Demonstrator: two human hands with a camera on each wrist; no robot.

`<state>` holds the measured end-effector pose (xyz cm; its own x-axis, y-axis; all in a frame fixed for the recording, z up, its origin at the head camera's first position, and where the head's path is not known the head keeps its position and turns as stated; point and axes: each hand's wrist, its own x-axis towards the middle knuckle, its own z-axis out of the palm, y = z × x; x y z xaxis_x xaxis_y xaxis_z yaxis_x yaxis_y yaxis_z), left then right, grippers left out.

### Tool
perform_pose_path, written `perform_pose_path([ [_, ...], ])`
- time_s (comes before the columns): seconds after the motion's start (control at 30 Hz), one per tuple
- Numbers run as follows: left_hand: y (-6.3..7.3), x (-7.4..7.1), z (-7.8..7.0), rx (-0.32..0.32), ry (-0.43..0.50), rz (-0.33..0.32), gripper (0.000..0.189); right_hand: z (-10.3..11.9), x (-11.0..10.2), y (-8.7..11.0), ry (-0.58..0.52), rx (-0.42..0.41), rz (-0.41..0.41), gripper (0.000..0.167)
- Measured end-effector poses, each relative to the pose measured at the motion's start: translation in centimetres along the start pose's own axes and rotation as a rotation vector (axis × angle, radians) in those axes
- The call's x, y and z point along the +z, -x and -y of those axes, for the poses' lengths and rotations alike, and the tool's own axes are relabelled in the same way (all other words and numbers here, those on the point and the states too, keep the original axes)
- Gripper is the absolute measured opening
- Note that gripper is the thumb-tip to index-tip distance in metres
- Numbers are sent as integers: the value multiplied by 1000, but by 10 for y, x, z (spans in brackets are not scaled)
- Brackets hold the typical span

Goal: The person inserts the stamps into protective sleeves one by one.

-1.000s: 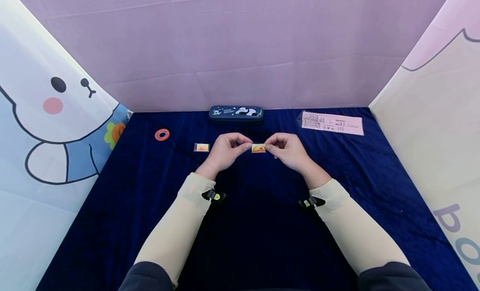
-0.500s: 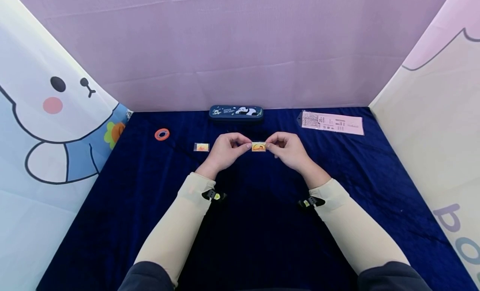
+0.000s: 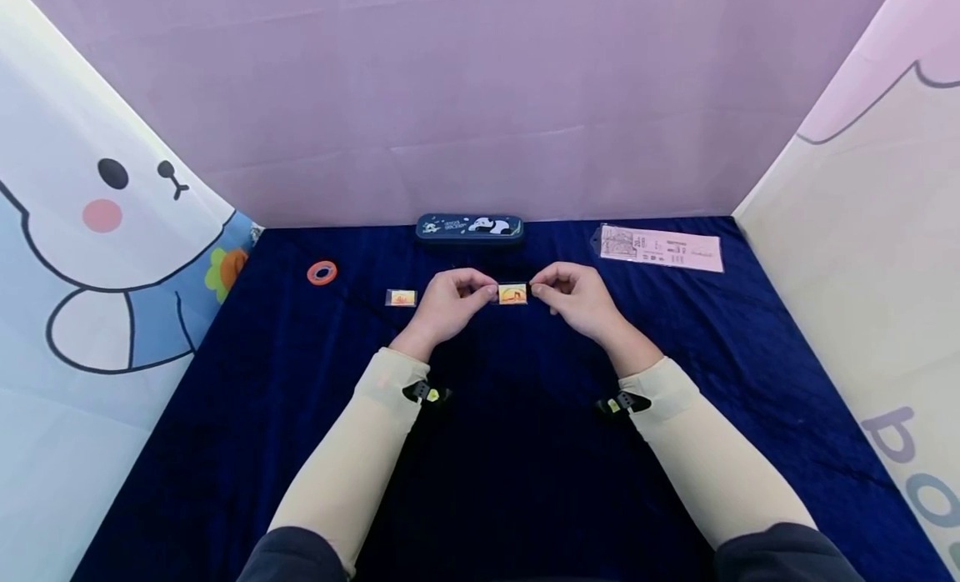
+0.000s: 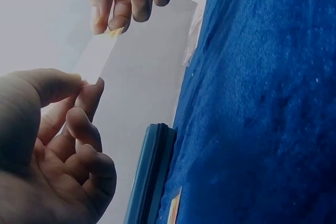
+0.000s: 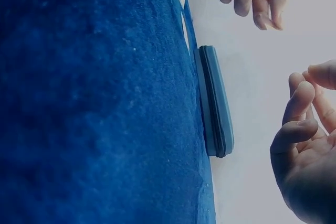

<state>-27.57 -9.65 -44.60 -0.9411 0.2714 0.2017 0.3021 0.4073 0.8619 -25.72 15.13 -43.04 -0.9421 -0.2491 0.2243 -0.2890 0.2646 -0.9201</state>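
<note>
Between my hands, raised over the cloth, is a small yellow-and-orange picture card (image 3: 513, 294) with clear, shiny margins. Its left edge is pinched between the thumb and index finger of my left hand (image 3: 450, 305). My right hand (image 3: 576, 300) pinches the opposite edge with its fingertips. From the left wrist, the card (image 4: 100, 59) looks thin and flat, stretching from one hand to the other; glare washes it out in the right wrist view. A similar small picture card (image 3: 401, 298) lies on the cloth just left of my left hand.
A dark blue panda pencil case (image 3: 469, 229) lies at the back against the mauve curtain. To the left is an orange ring-shaped roll (image 3: 322, 273). A pink printed packet (image 3: 662, 248) rests at the back right on the blue velvet cloth (image 3: 240, 415). Printed curtains flank both sides.
The held card has tilted so more of its picture faces the head camera. Both hands stay nearly in place, and the head view has shifted slightly.
</note>
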Motion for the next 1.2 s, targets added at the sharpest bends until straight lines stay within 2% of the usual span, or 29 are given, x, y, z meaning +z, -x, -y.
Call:
perform_pose_path([
  [0.13, -2, -1, 7, -11, -10, -17, 9, -19, -1, -6, 11, 6, -6, 15],
  [0.27, -4, -3, 11, -22, -28, -9, 10, -27, -5, -6, 23, 1, -12, 15],
  [0.63, -18, -4, 25, -87, -109, 17, 6, -34, -26, 3, 80, 12, -8, 14],
  [0.87, -24, 1, 26, -167, -128, 50, 6, -30, -39, 15, 147, 30, -24, 14],
  [1.0, -27, 4, 27, -193, -140, 54, 6, -38, -48, 20, 162, 16, -52, 18],
  [1.2, -30, 8, 28, -220, -175, 58, 6, -42, -59, 31, 185, 14, -72, 14],
])
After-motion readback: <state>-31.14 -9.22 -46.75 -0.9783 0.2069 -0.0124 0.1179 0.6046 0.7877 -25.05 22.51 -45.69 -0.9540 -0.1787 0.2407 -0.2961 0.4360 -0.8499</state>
